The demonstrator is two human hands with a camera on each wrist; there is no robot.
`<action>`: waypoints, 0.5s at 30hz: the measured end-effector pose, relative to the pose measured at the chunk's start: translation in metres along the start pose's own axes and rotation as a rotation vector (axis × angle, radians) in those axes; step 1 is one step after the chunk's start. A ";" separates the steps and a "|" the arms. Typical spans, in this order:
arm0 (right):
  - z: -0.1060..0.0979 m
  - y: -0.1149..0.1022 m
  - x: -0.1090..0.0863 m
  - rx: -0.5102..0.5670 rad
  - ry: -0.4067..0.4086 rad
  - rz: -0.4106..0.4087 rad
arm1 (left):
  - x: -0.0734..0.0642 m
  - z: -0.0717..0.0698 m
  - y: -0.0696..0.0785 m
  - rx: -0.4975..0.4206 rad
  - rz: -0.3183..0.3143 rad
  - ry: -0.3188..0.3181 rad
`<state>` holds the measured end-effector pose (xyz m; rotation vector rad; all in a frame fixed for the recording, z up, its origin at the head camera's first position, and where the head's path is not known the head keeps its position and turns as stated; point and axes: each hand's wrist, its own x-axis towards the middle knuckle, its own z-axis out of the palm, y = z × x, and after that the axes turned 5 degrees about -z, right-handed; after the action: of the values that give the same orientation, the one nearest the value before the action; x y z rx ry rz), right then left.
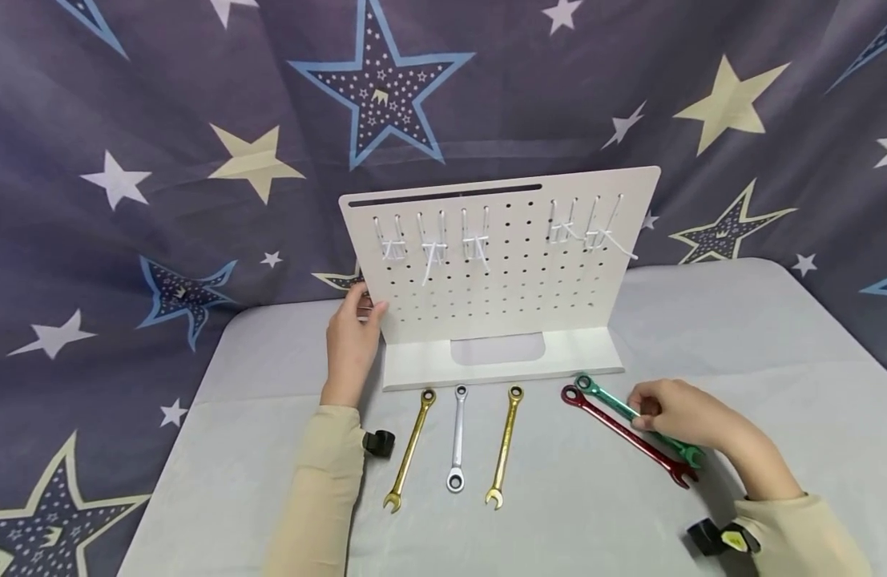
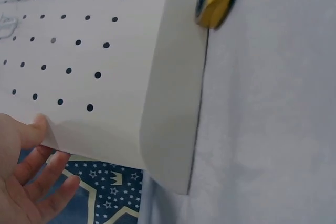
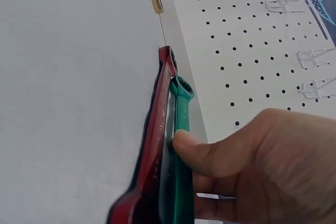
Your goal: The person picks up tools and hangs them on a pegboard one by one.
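My left hand point(image 1: 352, 344) grips the left edge of a white pegboard point(image 1: 479, 296), thumb on the front face and fingers behind it, as the left wrist view also shows. On the right, my right hand point(image 1: 677, 413) pinches a green wrench point(image 3: 184, 108) by its middle between thumb and fingers. Beside it lies a red wrench point(image 1: 623, 431), partly under the green one at the open end. In front of the board, two gold wrenches point(image 1: 409, 449) and a silver wrench point(image 1: 457, 441) lie spread out on the table.
Several white wire hooks point(image 1: 475, 240) hang on the upper part of the pegboard, which stands on a white base point(image 1: 421, 365). The table point(image 1: 256, 449) has a pale grey cloth. A dark curtain with stars point(image 1: 515, 112) hangs behind.
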<state>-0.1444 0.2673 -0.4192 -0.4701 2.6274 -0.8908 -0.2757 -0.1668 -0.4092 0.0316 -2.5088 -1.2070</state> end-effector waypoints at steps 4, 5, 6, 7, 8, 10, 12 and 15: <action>-0.003 0.002 0.003 -0.001 0.007 -0.025 | 0.003 0.003 0.001 0.007 0.003 0.011; -0.004 0.002 0.004 0.002 0.008 -0.034 | 0.004 0.004 0.001 0.006 0.007 0.018; -0.005 0.003 0.004 0.006 0.008 -0.045 | 0.003 0.005 0.001 0.007 0.010 0.024; -0.005 0.003 0.004 0.011 0.007 -0.056 | 0.003 0.006 0.001 0.007 0.010 0.030; -0.005 0.003 0.004 0.019 0.007 -0.067 | 0.002 0.007 0.000 0.005 0.010 0.035; -0.004 0.002 0.003 0.033 0.012 -0.081 | 0.001 0.008 -0.001 0.012 0.014 0.042; -0.003 0.002 0.001 0.047 0.030 -0.095 | 0.000 0.007 -0.002 0.022 0.019 0.033; -0.001 -0.002 -0.002 0.083 0.070 -0.123 | 0.000 0.002 -0.003 0.039 0.020 0.018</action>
<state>-0.1431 0.2674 -0.4171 -0.5948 2.6349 -1.0690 -0.2764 -0.1674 -0.4130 0.0266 -2.5104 -1.1451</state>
